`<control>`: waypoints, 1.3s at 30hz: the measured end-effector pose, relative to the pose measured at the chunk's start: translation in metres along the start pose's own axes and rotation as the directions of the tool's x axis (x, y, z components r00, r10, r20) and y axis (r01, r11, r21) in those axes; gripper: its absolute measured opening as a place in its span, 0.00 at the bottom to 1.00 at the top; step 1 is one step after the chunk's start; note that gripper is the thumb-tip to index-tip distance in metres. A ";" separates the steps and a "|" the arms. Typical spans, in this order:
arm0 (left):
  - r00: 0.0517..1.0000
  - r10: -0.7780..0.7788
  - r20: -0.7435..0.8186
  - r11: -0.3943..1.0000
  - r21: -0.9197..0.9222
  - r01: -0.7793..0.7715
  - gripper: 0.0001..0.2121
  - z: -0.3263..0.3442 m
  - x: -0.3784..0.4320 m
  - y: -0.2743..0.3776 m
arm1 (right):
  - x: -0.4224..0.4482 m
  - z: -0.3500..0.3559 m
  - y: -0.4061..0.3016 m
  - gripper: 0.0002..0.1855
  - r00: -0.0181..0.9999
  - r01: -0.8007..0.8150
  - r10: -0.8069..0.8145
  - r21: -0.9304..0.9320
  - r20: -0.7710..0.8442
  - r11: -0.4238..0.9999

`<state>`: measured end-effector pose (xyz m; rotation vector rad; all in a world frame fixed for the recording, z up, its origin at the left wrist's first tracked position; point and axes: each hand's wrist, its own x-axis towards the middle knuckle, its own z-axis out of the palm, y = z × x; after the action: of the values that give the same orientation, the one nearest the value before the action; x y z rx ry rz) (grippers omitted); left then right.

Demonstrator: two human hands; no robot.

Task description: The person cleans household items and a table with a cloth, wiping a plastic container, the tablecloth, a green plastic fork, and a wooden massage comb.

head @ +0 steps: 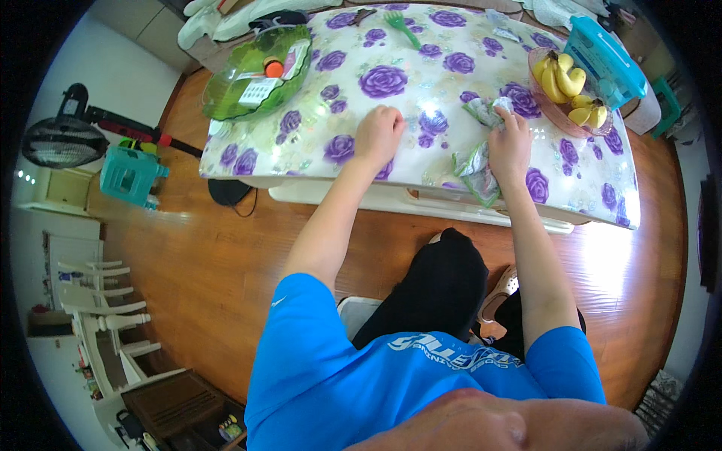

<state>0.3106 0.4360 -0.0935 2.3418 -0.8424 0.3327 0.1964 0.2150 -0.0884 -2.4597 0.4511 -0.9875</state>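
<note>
My left hand (pixel 381 134) rests with curled fingers on the table covered by a purple-rose tablecloth (pixel 417 118); nothing shows in it. My right hand (pixel 510 145) is on a crumpled green and white cloth (pixel 475 163), its fingers gripping the upper part while the rest trails toward the table's front edge. To the right of that hand, a pink glass bowl (pixel 550 113) holds bananas (pixel 561 79). A green glass bowl (pixel 225 98) at the left holds an orange-capped jar (pixel 273 68) and a white blister pack (pixel 259 92).
A green plastic fork-shaped thing (pixel 401 28) lies near the far edge. A blue package (pixel 606 59) stands behind the bananas. Small plastic wrappers (pixel 503 29) lie at the back right. On the floor at left are a fan (pixel 65 142) and a teal plastic stool (pixel 131 176).
</note>
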 end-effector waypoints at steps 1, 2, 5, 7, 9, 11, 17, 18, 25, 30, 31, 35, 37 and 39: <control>0.995 0.015 0.096 0.999 -0.033 -0.012 0.06 -0.011 -0.019 0.007 | 0.000 0.000 0.003 0.19 1.000 0.001 -0.001 0.006 0.006 1.000; 0.981 0.035 0.189 0.997 -0.071 -0.022 0.06 -0.026 -0.037 0.015 | 0.001 0.000 0.006 0.19 1.000 0.008 -0.008 -0.001 -0.009 1.000; 0.846 0.002 0.532 0.870 -0.417 0.261 0.06 -0.087 -0.097 0.024 | -0.001 0.000 0.003 0.19 1.000 0.017 -0.017 0.009 -0.017 1.000; 0.735 -0.144 0.663 0.697 -0.460 0.551 0.05 -0.114 -0.131 0.016 | 0.001 -0.002 -0.001 0.19 1.000 -0.008 0.008 0.001 0.024 1.000; 0.835 -0.383 0.394 0.887 -0.096 0.452 0.06 -0.120 -0.164 -0.011 | 0.000 0.000 0.001 0.19 0.999 0.038 -0.038 -0.005 -0.002 0.999; 0.741 -0.408 0.533 0.660 -0.389 0.643 0.06 -0.138 -0.170 -0.011 | -0.003 -0.001 0.005 0.20 1.000 -0.002 0.002 -0.011 0.018 1.000; 0.886 -0.323 0.333 0.940 0.004 0.341 0.08 -0.129 -0.196 -0.056 | -0.002 0.003 0.000 0.20 0.999 -0.008 0.009 -0.021 0.034 1.000; 0.825 -0.399 0.399 0.723 -0.417 0.551 0.09 -0.130 -0.184 -0.041 | -0.005 0.001 0.003 0.19 0.999 0.042 -0.042 -0.005 0.002 0.999; 0.808 -0.478 0.343 0.252 -0.828 0.501 0.10 -0.115 -0.135 -0.040 | -0.001 -0.002 0.008 0.19 0.994 0.108 -0.107 0.020 -0.031 0.994; 0.831 -0.458 -0.316 0.825 -0.500 0.264 0.09 -0.105 -0.100 -0.078 | -0.001 0.005 0.002 0.21 0.996 0.093 -0.094 -0.051 -0.009 0.994; 0.764 -0.389 -0.515 0.902 -0.382 0.202 0.10 -0.102 -0.098 -0.089 | 0.003 0.011 -0.001 0.21 0.995 0.101 -0.101 -0.054 0.002 0.993; 0.569 -0.617 -0.543 0.718 -0.685 0.125 0.10 -0.093 -0.092 -0.116 | 0.028 0.055 -0.021 0.24 0.991 -0.019 0.048 -0.225 0.124 0.974; 0.542 -0.713 -0.445 0.458 -0.881 -0.119 0.10 -0.097 -0.098 -0.125 | 0.027 0.093 -0.070 0.23 0.975 0.163 -0.121 -0.228 0.187 0.960; 0.559 -0.711 -0.427 0.414 -0.897 -0.158 0.10 -0.104 -0.108 -0.128 | 0.019 0.121 -0.137 0.24 0.898 0.265 -0.215 -0.082 0.384 0.961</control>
<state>0.3076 0.6314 -0.1183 1.0404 0.0169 0.5307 0.3135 0.3569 -0.0851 -2.7902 0.0869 -0.5646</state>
